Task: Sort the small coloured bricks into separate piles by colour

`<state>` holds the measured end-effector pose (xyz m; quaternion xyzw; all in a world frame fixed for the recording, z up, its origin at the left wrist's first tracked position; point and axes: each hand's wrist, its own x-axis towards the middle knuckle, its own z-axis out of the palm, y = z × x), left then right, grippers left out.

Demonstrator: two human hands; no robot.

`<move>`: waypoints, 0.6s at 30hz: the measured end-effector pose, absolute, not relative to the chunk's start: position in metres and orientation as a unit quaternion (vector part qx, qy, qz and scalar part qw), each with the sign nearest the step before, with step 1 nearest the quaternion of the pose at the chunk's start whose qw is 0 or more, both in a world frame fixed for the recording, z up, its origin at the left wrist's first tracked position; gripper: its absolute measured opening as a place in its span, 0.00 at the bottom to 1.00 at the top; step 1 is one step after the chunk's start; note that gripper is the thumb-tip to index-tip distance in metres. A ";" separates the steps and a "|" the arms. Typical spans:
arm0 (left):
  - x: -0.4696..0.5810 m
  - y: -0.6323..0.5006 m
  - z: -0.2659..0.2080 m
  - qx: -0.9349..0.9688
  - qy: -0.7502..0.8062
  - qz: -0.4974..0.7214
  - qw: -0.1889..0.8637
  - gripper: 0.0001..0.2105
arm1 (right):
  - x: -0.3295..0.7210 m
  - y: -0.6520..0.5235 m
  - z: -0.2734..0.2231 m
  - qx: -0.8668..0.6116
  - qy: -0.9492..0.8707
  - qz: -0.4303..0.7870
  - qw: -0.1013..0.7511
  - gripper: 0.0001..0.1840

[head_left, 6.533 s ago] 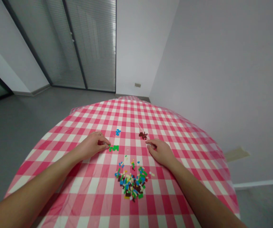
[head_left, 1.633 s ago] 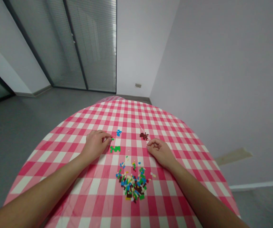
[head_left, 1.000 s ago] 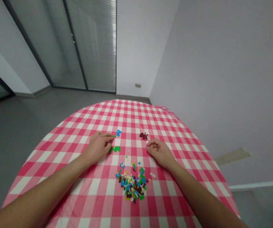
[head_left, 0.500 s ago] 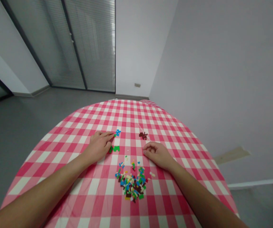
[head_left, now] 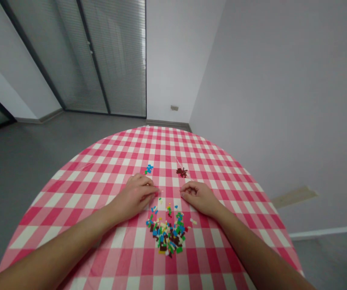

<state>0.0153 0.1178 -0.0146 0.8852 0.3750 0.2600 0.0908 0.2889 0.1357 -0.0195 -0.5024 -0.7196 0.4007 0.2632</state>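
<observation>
My left hand (head_left: 137,195) lies low over the table, fingers stretched to the right and thumb a little apart beneath them. Its fingertips are beside a tiny pale piece, and no held piece shows. Just beyond it is a small group of blue toy bricks (head_left: 149,168) with a green brick (head_left: 146,172) at its edge. My right hand (head_left: 200,197) rests with fingers curled in and thumb close to them, nothing visible inside. Dark brown bricks (head_left: 181,172) lie beyond the right hand. Between my forearms spreads a pile of mixed small toy bricks (head_left: 170,233).
A red and white checked cloth (head_left: 113,257) covers the round table. Loose bricks are scattered at the pile's far edge, and a white brick (head_left: 194,221) lies right of it. A grey wall (head_left: 282,100) stands to the right, glass partitions (head_left: 115,60) beyond.
My left hand has moved right and nearer to me, away from the blue bricks, and now hides the green bricks seen before. My right hand has hardly moved.
</observation>
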 end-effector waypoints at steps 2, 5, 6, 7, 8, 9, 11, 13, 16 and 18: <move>0.022 0.113 -0.015 0.894 0.364 0.245 0.094 0.10 | 0.288 0.135 -0.019 -0.503 -0.720 0.399 0.262 0.06; 0.028 0.111 -0.019 0.899 0.359 0.234 0.091 0.09 | 0.288 0.135 -0.019 -0.501 -0.724 0.394 0.261 0.06; 0.029 0.112 -0.020 0.899 0.360 0.234 0.090 0.09 | 0.288 0.134 -0.019 -0.501 -0.726 0.392 0.261 0.06; 0.029 0.112 -0.021 0.898 0.362 0.234 0.090 0.08 | 0.288 0.134 -0.018 -0.501 -0.727 0.391 0.261 0.06; 0.029 0.113 -0.021 0.896 0.365 0.235 0.092 0.07 | 0.287 0.134 -0.018 -0.501 -0.727 0.391 0.261 0.06; 0.029 0.114 -0.022 0.894 0.369 0.237 0.095 0.06 | 0.287 0.134 -0.018 -0.501 -0.726 0.391 0.262 0.06; 0.029 0.115 -0.023 0.889 0.377 0.238 0.102 0.05 | 0.287 0.134 -0.017 -0.502 -0.726 0.390 0.263 0.06; 0.030 0.116 -0.023 0.885 0.384 0.238 0.110 0.03 | 0.287 0.134 -0.016 -0.501 -0.729 0.385 0.263 0.06; 0.030 0.116 -0.021 0.879 0.385 0.252 0.121 0.03 | 0.287 0.134 -0.016 -0.503 -0.730 0.383 0.259 0.06; 0.028 0.116 -0.019 0.868 0.387 0.281 0.135 0.05 | 0.288 0.134 -0.017 -0.503 -0.731 0.383 0.258 0.07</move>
